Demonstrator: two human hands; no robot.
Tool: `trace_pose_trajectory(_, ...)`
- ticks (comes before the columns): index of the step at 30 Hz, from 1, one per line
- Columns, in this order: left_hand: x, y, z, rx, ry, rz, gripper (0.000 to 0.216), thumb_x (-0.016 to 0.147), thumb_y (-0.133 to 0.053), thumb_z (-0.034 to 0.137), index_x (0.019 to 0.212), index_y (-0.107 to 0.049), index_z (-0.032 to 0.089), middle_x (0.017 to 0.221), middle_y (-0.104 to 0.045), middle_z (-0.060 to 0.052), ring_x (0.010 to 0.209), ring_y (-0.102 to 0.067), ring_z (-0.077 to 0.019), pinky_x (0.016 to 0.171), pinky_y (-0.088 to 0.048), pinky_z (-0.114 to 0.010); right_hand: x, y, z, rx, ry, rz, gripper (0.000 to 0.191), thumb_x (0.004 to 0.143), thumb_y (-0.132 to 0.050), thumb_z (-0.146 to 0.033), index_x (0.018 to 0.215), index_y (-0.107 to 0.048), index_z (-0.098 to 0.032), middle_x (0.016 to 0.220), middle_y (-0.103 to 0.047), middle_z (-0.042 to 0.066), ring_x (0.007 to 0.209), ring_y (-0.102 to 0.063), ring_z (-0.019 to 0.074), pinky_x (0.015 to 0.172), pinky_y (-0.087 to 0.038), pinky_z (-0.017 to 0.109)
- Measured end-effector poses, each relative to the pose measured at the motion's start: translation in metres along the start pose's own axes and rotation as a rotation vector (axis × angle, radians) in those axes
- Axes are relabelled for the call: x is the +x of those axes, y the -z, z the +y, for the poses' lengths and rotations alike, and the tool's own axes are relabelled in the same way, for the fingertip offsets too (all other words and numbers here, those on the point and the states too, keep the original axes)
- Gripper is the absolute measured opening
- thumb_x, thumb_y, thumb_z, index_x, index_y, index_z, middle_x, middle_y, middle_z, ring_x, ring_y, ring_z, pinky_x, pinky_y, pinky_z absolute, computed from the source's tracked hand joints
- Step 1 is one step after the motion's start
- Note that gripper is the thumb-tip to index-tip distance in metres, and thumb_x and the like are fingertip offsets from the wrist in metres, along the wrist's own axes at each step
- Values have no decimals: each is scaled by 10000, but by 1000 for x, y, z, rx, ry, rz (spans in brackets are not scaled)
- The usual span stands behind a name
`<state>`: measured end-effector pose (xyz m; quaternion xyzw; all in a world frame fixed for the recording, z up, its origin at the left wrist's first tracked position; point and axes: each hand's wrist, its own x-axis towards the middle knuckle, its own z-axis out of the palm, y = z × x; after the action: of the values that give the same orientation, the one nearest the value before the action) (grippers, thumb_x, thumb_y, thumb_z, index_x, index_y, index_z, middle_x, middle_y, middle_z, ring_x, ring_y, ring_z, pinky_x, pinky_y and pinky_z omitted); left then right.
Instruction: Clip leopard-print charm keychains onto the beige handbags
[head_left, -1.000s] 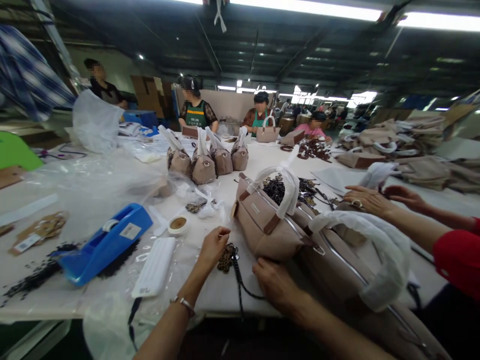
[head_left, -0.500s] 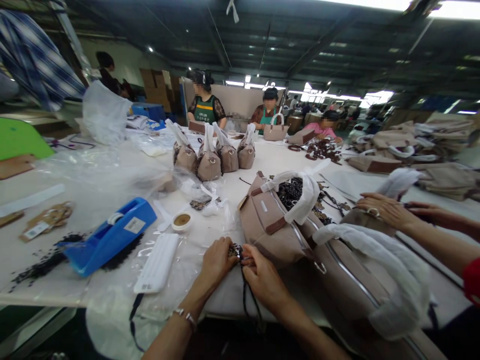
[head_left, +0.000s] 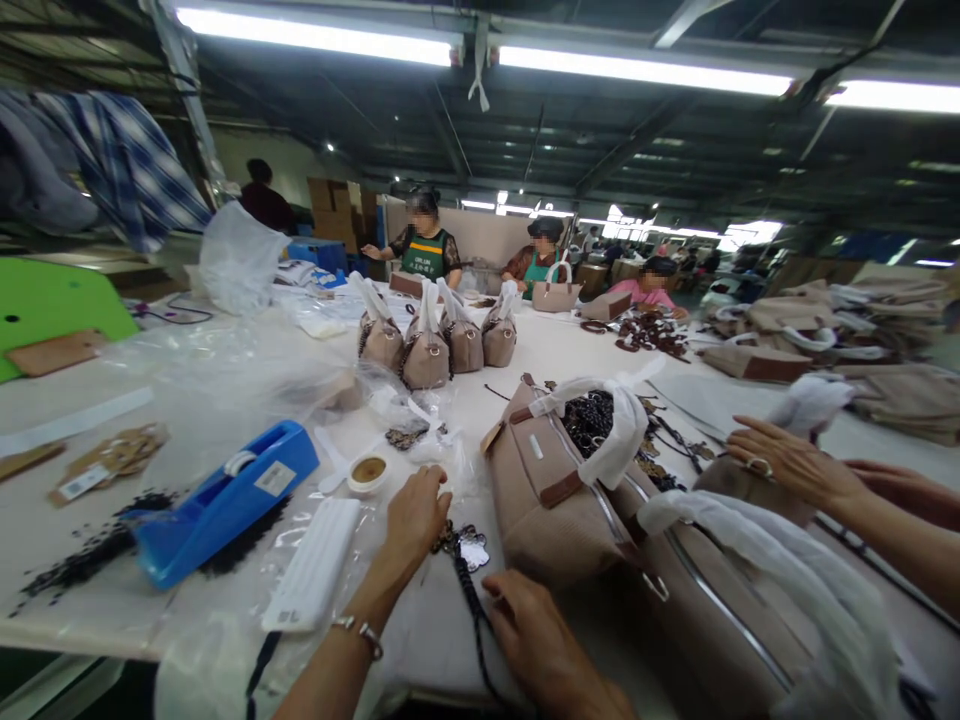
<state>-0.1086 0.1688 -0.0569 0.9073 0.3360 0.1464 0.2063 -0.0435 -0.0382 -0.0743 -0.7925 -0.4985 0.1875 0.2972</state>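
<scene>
A metal key charm (head_left: 471, 550) with a braided black cord (head_left: 474, 612) lies on the table between my hands. My left hand (head_left: 415, 518) is raised just left of the charm, close to a small round white tub (head_left: 367, 472) with a brownish inside. Its fingers are loosely bent and slightly apart, with nothing visible in them. On the other side, my right hand (head_left: 536, 632) rests low beside the cord, fingers loosely apart and holding nothing I can see. To its right stands a taupe handbag (head_left: 532, 500) with white-wrapped handles.
A blue tape dispenser (head_left: 225, 505) and a white power bank (head_left: 313, 565) lie to the left. Several small bags (head_left: 426, 362) stand farther back. At right, a co-worker's hand (head_left: 799, 465) touches another bag. Black chains (head_left: 589, 420) are heaped behind the handbag.
Both hands have let go of the charm, which now lies on the table. My left hand has moved up and left, my right hand down. The view has tilted upward.
</scene>
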Motion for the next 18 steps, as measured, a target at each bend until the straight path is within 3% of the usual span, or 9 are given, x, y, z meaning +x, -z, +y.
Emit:
trace_pose_trajectory(4,21,3,6,-42,3,-6,100,827,-526,218,903,-588,198,919,-658,-60,895,-602,-231,736,-388,-309,-3,-6,5,-72,-65,13,299,823,-581,-124,1109,-650,-181,1083,-687,83,1034,-634,214,921,-458,276)
trace_pose_trajectory(7,28,2,25,-80,-12,1,150,857,-523,277,980,-583,215,992,-662,-49,911,-606,-209,762,-406,-298,3,-14,2,-212,-98,21,239,787,-649,-167,1025,-671,-161,1060,-686,106,1007,-643,258,891,-481,316)
trace_pose_trajectory(9,30,4,46,-151,-83,26,186,871,-513,291,1035,-575,228,1059,-651,-43,937,-601,-189,802,-415,-285,12,-17,-3,-292,-116,-4,182,798,-580,-100,937,-686,-151,1010,-700,115,940,-670,256,826,-501,309)
trace_pose_trajectory(12,34,10,74,-297,-243,54,182,857,-519,265,1016,-597,225,1063,-643,-48,950,-593,-187,838,-423,-285,21,-15,-10,-337,-172,-41,289,766,-469,9,866,-703,-127,931,-724,137,840,-701,247,720,-508,288)
trace_pose_trajectory(15,37,16,79,-342,-281,33,172,839,-512,255,974,-612,222,1021,-649,-46,897,-598,-188,826,-430,-295,17,0,-18,-205,-178,12,234,719,-521,-13,791,-703,-141,853,-737,107,803,-702,226,693,-498,263)
trace_pose_trajectory(18,42,14,62,-383,-251,8,160,838,-493,281,921,-614,218,952,-663,-42,827,-607,-188,788,-441,-300,-1,33,-33,162,-260,83,97,723,-567,-137,764,-650,-162,692,-704,34,633,-680,176,568,-493,233)
